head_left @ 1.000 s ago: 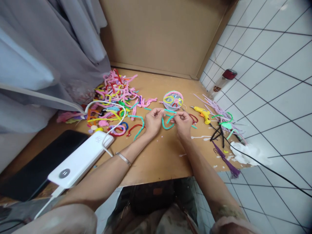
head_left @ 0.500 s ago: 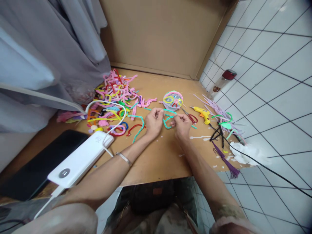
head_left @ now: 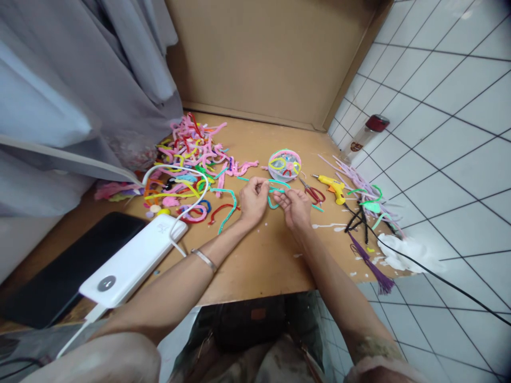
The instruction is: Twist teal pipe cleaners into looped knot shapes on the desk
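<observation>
The looped teal pipe cleaner [head_left: 280, 182] runs sideways between the fingers [head_left: 260, 187].

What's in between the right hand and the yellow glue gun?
In the head view, red-handled scissors lie between the right hand and the yellow glue gun; a turquoise pipe cleaner end pokes out there too.

White power bank [head_left: 133, 260]: faint grey characters near its upper end, too blurred to read.
Round dark disc [head_left: 107, 283] on it: a small pale mark, illegible.
Bottle [head_left: 364, 136]: reddish-brown label [head_left: 356, 146], print too small to make out.
Dark bag [head_left: 239, 324]: brown patch [head_left: 258, 314], unreadable.
</observation>
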Action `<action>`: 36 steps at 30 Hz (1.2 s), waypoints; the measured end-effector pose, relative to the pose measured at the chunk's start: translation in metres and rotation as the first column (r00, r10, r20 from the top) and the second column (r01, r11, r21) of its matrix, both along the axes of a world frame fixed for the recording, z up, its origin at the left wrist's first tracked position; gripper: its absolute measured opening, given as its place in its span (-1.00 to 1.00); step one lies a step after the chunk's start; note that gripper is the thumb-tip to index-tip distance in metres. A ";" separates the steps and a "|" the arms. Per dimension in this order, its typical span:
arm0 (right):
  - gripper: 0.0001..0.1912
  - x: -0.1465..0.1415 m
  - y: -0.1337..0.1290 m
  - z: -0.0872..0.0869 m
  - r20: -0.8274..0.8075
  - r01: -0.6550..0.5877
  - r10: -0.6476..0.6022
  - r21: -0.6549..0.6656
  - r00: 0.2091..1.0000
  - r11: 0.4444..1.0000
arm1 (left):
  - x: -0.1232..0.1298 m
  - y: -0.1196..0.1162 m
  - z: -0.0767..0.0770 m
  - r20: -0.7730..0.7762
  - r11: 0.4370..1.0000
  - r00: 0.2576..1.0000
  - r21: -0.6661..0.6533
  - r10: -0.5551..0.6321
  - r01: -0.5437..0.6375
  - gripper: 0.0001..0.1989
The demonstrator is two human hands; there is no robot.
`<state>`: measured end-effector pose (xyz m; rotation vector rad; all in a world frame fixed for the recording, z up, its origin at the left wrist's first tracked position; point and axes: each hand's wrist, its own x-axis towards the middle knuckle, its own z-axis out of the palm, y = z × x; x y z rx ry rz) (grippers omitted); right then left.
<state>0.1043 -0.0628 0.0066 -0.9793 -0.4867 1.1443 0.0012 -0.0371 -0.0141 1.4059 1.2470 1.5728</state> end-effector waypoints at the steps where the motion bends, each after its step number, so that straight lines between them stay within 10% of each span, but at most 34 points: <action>1: -0.77 -0.001 0.000 0.000 -0.003 0.005 -0.005 -0.002 1.000 1.000 | 0.000 0.000 0.000 0.011 1.000 1.000 -0.003 -0.002 0.002 -0.88; 18: -0.88 0.013 0.002 -0.003 0.297 -0.026 0.024 0.002 0.954 1.000 | -0.005 0.010 -0.002 0.097 0.998 0.994 -0.025 -0.054 0.056 -0.88; 30: -0.97 0.015 -0.004 0.000 0.714 -0.084 -0.131 0.257 0.688 0.963 | 0.001 -0.004 0.004 0.108 0.971 0.965 0.004 -0.237 0.238 -0.86; 36: -0.92 0.018 0.002 -0.003 0.629 -0.080 -0.065 0.199 0.775 0.977 | 0.003 0.001 0.002 0.243 0.956 0.933 -0.059 -0.265 0.287 -0.87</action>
